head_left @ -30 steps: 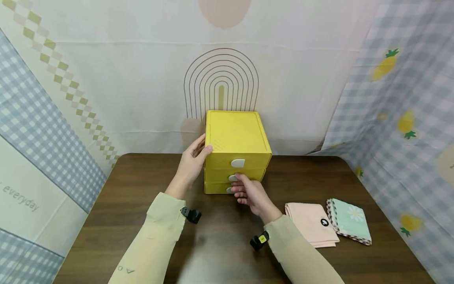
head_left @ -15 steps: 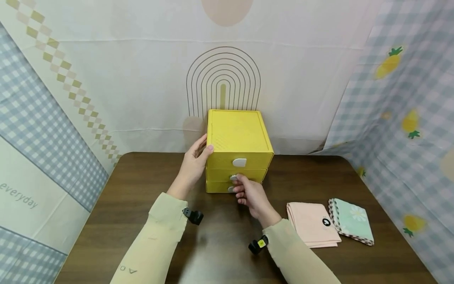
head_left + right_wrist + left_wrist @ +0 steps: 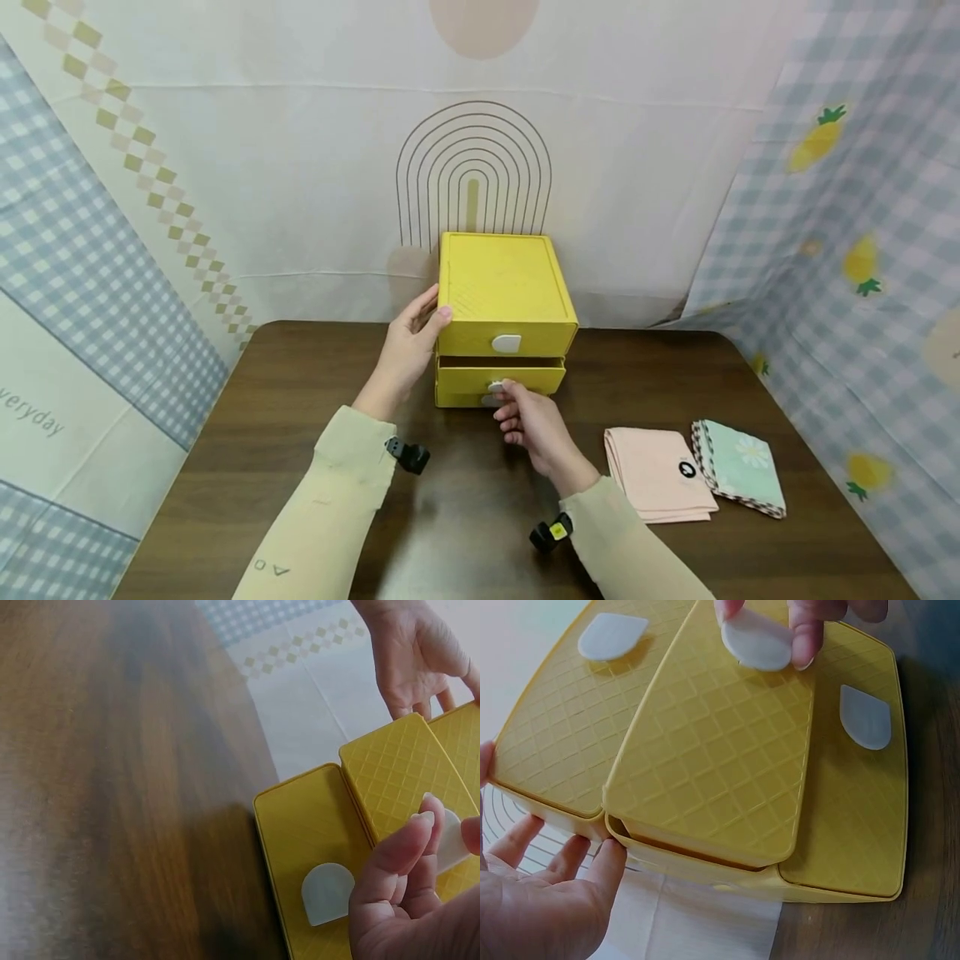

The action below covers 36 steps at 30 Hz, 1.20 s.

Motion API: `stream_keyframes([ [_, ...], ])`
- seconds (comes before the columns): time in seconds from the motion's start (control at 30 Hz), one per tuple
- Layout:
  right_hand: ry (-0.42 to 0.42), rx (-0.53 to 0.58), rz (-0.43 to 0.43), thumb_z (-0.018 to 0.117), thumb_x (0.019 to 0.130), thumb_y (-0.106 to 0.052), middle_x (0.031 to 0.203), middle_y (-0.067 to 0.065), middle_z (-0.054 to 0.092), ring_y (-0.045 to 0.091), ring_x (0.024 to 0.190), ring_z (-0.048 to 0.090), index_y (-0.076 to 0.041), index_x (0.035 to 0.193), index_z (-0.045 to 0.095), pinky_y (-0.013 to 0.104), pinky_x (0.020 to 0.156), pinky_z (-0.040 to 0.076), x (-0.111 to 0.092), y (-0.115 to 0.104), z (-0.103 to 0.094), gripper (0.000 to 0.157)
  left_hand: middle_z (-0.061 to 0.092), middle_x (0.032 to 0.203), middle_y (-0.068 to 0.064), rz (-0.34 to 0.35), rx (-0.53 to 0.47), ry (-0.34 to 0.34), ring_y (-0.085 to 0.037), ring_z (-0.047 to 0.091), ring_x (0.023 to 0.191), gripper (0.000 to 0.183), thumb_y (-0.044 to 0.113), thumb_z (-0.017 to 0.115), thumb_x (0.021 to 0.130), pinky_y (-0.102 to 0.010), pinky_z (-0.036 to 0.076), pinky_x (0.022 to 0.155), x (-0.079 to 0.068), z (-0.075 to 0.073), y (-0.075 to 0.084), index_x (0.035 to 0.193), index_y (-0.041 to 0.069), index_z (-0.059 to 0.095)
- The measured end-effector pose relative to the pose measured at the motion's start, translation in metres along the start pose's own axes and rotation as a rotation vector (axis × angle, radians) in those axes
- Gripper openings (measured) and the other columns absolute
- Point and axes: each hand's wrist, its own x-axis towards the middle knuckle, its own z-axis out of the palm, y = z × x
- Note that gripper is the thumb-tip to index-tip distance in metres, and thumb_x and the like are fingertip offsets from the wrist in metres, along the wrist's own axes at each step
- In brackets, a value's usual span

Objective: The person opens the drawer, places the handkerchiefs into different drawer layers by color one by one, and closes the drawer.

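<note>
A yellow three-drawer box (image 3: 506,279) with white tab handles stands at the back of the table. My left hand (image 3: 405,350) steadies its left side, fingers fairly straight along the wall and the thumb at the top front corner. With thumb and finger, my right hand (image 3: 536,421) pinches the white drawer handle (image 3: 757,641) of the middle drawer (image 3: 712,750). That drawer sticks out a little, showing a dark gap along its top. The upper drawer (image 3: 577,712) and the lower drawer (image 3: 311,832) are closed. What lies inside the middle drawer is hidden.
Right of my right forearm lie a folded pink cloth (image 3: 660,475) and a folded mint cloth (image 3: 738,467) with a checked edge, on the dark wooden table (image 3: 300,375). A pale fabric backdrop (image 3: 300,183) hangs right behind the box.
The middle drawer has slid out toward me from its closed position, my right hand moving slightly nearer with its handle. My left hand has stayed on the box's side.
</note>
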Motion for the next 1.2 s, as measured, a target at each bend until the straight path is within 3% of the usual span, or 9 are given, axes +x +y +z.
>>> stream_keyframes([
  [0.33, -0.009, 0.004, 0.011, 0.060, 0.092, -0.046, 0.076, 0.005, 0.060, 0.015, 0.062, 0.052, 0.003, 0.110, 0.065, 0.026, 0.054, 0.047, -0.009, 0.003, -0.001, 0.052, 0.047, 0.143, 0.003, -0.003, -0.017, 0.010, -0.010, 0.042, 0.131, 0.059, 0.040, 0.067, 0.091, -0.031, 0.035, 0.107, 0.003, -0.003, -0.001, 0.144, 0.025, 0.047],
  [0.63, 0.004, 0.003, -0.015, 0.062, 0.091, -0.042, 0.073, 0.003, 0.062, 0.013, 0.060, 0.052, 0.011, 0.109, 0.063, 0.024, 0.053, 0.047, -0.004, -0.003, -0.004, 0.055, 0.045, 0.146, -0.006, -0.001, 0.008, -0.007, -0.020, 0.040, 0.134, 0.059, 0.024, 0.063, 0.095, -0.034, 0.037, 0.106, -0.006, 0.000, 0.026, 0.148, 0.011, 0.041],
  [0.9, 0.008, 0.018, 0.011, 0.061, 0.091, -0.043, 0.074, 0.004, 0.061, 0.014, 0.061, 0.052, 0.009, 0.113, 0.063, 0.026, 0.054, 0.048, -0.002, -0.001, -0.005, 0.056, 0.049, 0.142, 0.002, 0.010, -0.020, 0.019, -0.013, 0.045, 0.130, 0.058, 0.034, 0.069, 0.091, -0.031, 0.039, 0.103, 0.007, -0.002, -0.001, 0.144, 0.021, 0.048],
  [1.2, -0.004, 0.008, 0.014, 0.062, 0.090, -0.044, 0.075, 0.004, 0.062, 0.014, 0.062, 0.052, 0.009, 0.113, 0.063, 0.026, 0.054, 0.048, 0.000, 0.001, -0.005, 0.057, 0.049, 0.140, 0.001, 0.023, 0.025, -0.037, -0.018, 0.046, 0.127, 0.065, 0.041, 0.072, 0.087, -0.040, 0.041, 0.103, 0.008, -0.007, 0.000, 0.144, 0.025, 0.047],
])
